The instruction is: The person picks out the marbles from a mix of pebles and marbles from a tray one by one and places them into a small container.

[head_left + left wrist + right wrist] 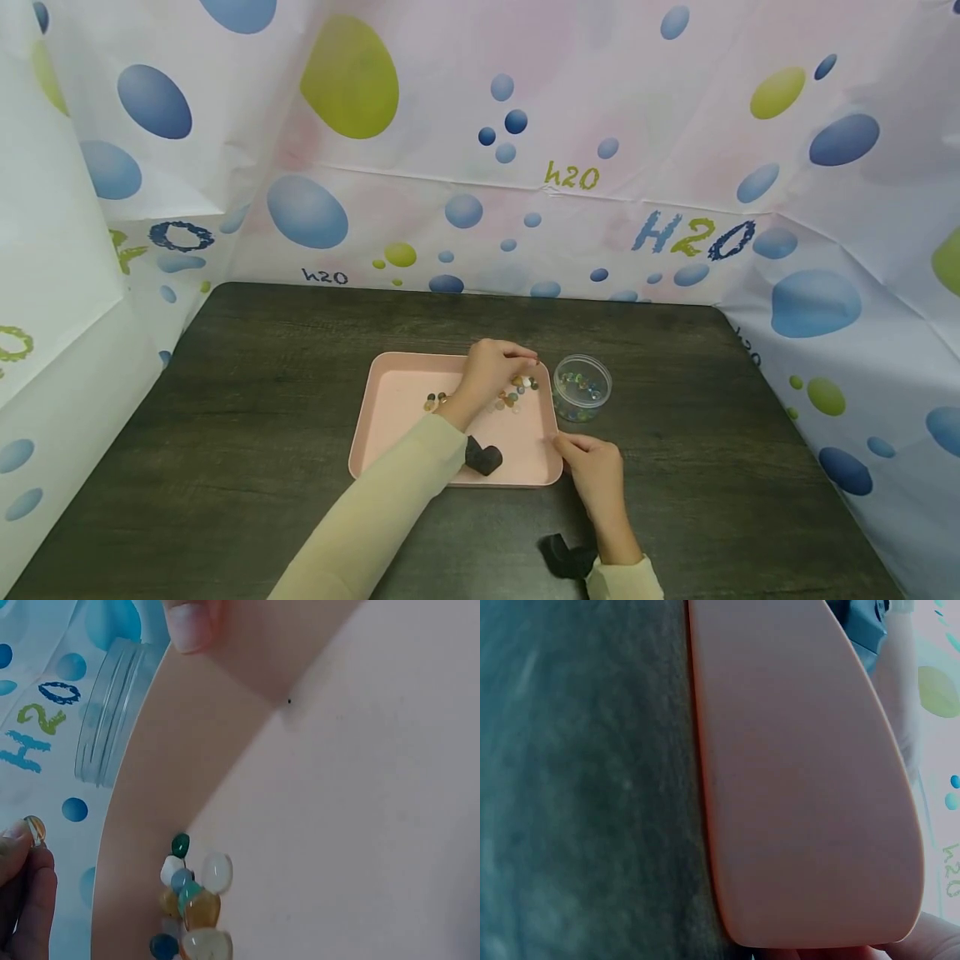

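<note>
My left hand [489,368] reaches over the far right part of a pink tray [396,417]. In the left wrist view, its fingertips pinch a small glossy amber stone [35,832] near the tray's far edge. Polished stones [201,909] in green, white, blue and amber lie clustered in the tray, partly hidden by the left hand in the head view. My right hand [598,475] grips the tray's right rim near the front corner, thumb above and fingers underneath. Just right of the tray stands a clear round jar [582,387] holding colored stones.
The tray lies on a dark wooden table [247,417]. Black wrist straps [483,457] are worn on both arms. A white sheet [442,108] printed with blue and green bubbles hangs behind and beside the table.
</note>
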Available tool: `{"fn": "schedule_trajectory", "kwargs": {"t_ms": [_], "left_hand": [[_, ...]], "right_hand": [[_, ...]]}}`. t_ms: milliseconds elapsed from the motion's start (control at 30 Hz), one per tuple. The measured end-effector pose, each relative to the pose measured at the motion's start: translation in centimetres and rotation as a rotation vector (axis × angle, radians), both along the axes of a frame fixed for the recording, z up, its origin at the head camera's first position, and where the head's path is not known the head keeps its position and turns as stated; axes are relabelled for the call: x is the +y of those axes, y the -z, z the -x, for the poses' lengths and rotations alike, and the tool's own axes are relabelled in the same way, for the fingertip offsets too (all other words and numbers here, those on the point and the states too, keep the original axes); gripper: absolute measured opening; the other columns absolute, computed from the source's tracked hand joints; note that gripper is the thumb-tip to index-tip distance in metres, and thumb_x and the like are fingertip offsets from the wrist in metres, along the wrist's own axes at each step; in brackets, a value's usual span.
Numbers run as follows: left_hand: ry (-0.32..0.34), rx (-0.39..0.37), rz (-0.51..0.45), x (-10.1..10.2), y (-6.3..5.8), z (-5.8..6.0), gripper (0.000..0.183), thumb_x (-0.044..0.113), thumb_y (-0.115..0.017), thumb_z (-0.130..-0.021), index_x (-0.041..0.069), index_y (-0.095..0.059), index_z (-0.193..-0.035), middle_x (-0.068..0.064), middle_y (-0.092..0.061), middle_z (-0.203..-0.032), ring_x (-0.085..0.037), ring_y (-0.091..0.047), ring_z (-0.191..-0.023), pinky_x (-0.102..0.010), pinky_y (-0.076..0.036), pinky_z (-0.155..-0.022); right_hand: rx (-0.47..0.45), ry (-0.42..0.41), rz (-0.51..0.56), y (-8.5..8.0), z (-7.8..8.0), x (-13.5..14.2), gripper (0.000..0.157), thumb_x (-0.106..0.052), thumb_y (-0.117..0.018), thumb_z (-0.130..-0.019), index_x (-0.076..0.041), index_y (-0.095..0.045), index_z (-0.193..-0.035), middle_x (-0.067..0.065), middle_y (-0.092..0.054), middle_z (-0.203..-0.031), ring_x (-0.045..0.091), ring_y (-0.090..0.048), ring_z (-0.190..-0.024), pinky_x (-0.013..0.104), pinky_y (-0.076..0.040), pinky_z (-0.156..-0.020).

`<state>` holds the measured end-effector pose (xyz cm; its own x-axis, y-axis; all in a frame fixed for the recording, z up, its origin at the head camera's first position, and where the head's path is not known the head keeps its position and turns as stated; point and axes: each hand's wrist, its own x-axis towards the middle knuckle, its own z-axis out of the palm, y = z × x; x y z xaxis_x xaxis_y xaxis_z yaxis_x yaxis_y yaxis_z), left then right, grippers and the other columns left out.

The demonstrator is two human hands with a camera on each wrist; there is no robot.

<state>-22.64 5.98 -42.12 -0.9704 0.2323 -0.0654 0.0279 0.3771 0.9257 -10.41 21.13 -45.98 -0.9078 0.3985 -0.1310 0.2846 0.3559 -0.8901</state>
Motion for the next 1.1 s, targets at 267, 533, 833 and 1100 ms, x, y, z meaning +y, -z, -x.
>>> {"fn": "schedule_trajectory", "kwargs": {"t_ms": [267,533,833,1100], "left_hand": [[0.033,0.011,-0.002,1.6,-0.5,0.1,0.017,0.023,-0.071,-0.093,0.015,-0.08,-0.104,-0.008,-0.078,-0.091,-0.02,-0.052,-0.046,-0.02,-0.038,-0.045],[0.072,0.022,-0.005,3.4,-1.3,0.2,0.017,0.024,-0.072,-0.091,0.015,-0.081,-0.104,-0.007,-0.078,-0.094,-0.01,-0.037,-0.039,-0.02,-0.034,-0.041],[0.105,0.053,0.037,4.8,-1.6,-0.1,0.017,0.026,-0.073,-0.091,0.017,-0.081,-0.103,-0.006,-0.077,-0.088,-0.009,-0.028,-0.041,-0.019,-0.03,-0.043],[0.125,0.03,0.028,5.8,-1.9,-0.4,0.014,0.025,-0.074,-0.09,0.018,-0.081,-0.1,0.002,-0.078,-0.094,-0.008,-0.04,-0.047,-0.02,-0.034,-0.045]], "right_hand": [[0.002,-0.002,0.004,-0.2,0.0,0.1,0.02,-0.011,-0.074,-0.087,0.007,-0.078,-0.095,0.022,-0.076,-0.092,0.008,-0.068,-0.068,0.016,-0.053,-0.057],[0.01,-0.017,0.013,-0.2,-0.1,0.2,0.019,-0.013,-0.074,-0.088,0.005,-0.079,-0.094,0.021,-0.076,-0.097,0.01,-0.071,-0.073,0.017,-0.055,-0.059],[0.004,-0.024,0.026,-0.2,0.0,0.3,0.019,-0.014,-0.074,-0.088,0.003,-0.079,-0.095,0.018,-0.077,-0.096,0.008,-0.07,-0.071,0.017,-0.054,-0.058],[0.011,-0.03,0.013,-0.3,-0.1,0.4,0.019,-0.014,-0.074,-0.088,0.003,-0.079,-0.094,0.018,-0.077,-0.094,0.007,-0.069,-0.069,0.017,-0.052,-0.057]]}}
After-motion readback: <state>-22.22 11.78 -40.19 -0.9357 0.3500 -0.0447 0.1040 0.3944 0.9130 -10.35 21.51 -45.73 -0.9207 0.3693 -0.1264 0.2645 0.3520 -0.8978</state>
